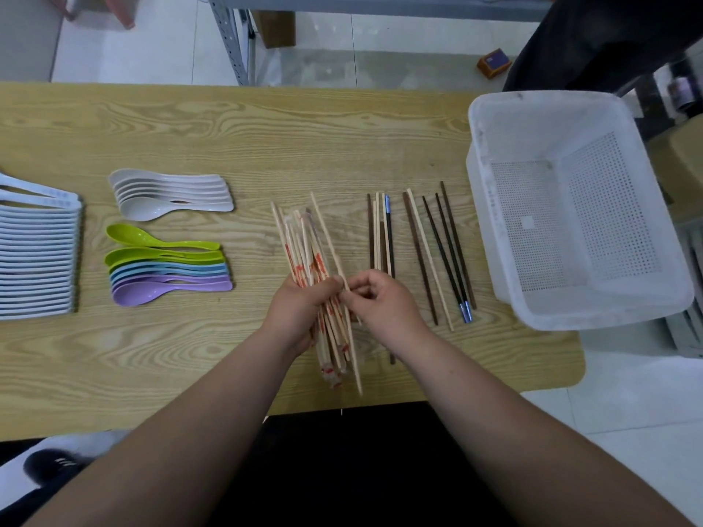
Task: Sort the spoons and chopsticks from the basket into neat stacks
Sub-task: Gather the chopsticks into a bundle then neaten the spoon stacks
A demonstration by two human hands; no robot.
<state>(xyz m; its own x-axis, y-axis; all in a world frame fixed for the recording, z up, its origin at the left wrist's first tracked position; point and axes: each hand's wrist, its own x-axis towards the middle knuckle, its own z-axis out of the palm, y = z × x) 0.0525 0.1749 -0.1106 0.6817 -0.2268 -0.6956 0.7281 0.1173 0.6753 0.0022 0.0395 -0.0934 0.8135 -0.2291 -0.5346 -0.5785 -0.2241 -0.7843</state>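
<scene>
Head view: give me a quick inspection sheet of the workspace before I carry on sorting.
Surface: wooden table, bare grain between the piles.
Job's things: white basket at right, no utensils seen inside; grey spoons, coloured spoons and a white spoon row stacked at left; loose chopsticks lying beside the basket; wrapped chopstick bundle in hand.
Clutter: nothing seen.
Hands: left hand grips the bundle; right hand pinches one bare chopstick against it.
Cables: nothing seen.
Surroundings: metal shelf frame and a small box on the tiled floor beyond the table.

Spoon stack [38,256] partly off-frame left
</scene>
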